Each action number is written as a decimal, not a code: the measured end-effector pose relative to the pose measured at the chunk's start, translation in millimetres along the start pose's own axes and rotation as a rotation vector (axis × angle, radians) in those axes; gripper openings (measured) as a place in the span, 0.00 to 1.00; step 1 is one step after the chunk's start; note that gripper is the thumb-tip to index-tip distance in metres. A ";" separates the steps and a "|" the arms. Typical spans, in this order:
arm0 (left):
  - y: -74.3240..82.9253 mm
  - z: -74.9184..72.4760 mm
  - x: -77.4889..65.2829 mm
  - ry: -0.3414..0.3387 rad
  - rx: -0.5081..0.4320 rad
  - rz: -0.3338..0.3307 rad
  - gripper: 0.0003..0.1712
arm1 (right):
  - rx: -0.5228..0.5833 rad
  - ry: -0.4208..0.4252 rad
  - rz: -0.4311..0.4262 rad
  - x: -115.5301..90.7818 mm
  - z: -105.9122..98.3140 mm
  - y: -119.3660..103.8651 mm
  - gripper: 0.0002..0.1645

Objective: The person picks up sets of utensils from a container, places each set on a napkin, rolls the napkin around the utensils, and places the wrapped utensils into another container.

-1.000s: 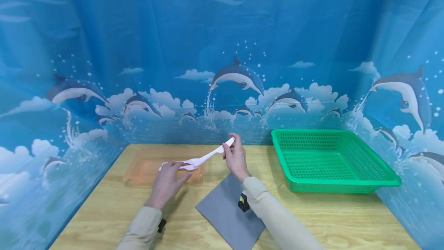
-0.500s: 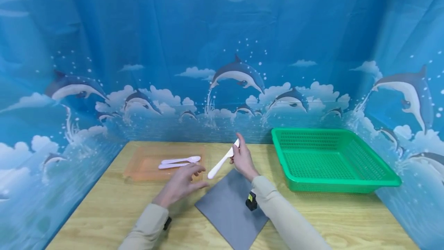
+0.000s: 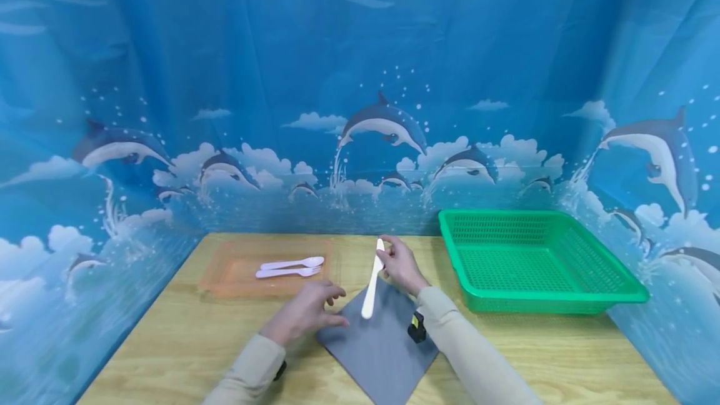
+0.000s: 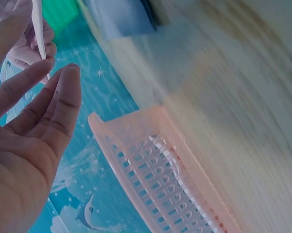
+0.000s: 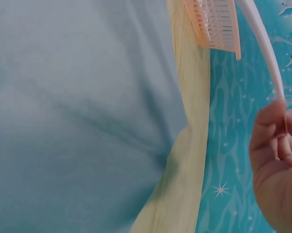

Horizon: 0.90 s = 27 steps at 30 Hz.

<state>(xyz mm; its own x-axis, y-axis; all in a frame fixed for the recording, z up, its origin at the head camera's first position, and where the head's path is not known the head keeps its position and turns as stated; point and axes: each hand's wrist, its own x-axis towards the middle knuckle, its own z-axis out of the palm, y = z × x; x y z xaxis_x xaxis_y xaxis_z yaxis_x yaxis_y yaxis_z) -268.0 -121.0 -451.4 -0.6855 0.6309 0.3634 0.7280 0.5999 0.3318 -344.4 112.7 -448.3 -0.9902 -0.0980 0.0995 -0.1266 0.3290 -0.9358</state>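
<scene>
My right hand (image 3: 402,265) pinches one end of a white plastic knife (image 3: 372,289) between thumb and fingers. The knife slants down over a grey square cloth (image 3: 382,355), its other end towards me. In the right wrist view the fingertips (image 5: 272,114) meet on the knife's thin end. To the left, my left hand (image 3: 306,312) holds nothing; its fingers are loosely bent, thumb apart, at the cloth's left corner. Behind it an orange slotted basket (image 3: 216,270) carries a white spoon (image 3: 289,264) and a white fork (image 3: 287,272), side by side.
A large green plastic basket (image 3: 562,302) stands on the right of the wooden table (image 3: 169,336). Along the table's back edge hangs a blue curtain (image 3: 315,36) printed with dolphins, which also closes in both sides.
My right hand has carried the knife from over the orange basket to above the grey cloth, tilting it steeper. My left hand has left the basket and moved right, towards me.
</scene>
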 end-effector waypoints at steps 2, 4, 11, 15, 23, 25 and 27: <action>1.0 2.9 1.1 -0.030 0.010 0.005 0.29 | -0.018 -0.026 0.017 -1.3 -1.4 1.7 0.27; 2.2 5.3 1.8 -0.065 0.015 -0.008 0.30 | -0.024 -0.050 0.038 -2.1 -2.9 3.4 0.27; 7.0 10.0 3.9 -0.159 0.018 -0.076 0.31 | -0.009 -0.087 0.102 -1.4 -7.5 9.4 0.27; 9.4 12.3 4.1 -0.196 0.025 -0.130 0.34 | -0.027 -0.099 0.125 -1.0 -9.2 10.7 0.28; 9.8 20.7 4.4 -0.224 0.073 -0.152 0.36 | -0.080 -0.142 0.166 -2.2 -8.1 12.7 0.28; 9.9 22.5 5.1 -0.235 0.091 -0.148 0.34 | -0.089 -0.159 0.164 -3.2 -7.0 14.0 0.27; 10.5 23.7 5.7 -0.252 0.102 -0.152 0.33 | -0.093 -0.178 0.158 -4.2 -5.7 16.0 0.27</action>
<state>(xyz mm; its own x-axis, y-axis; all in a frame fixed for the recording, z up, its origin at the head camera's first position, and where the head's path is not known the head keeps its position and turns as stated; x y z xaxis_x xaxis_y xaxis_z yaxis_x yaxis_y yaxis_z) -264.4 -99.4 -466.5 -0.7766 0.6242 0.0851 0.6207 0.7352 0.2724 -342.7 123.7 -461.8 -0.9733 -0.1995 -0.1139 0.0156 0.4375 -0.8991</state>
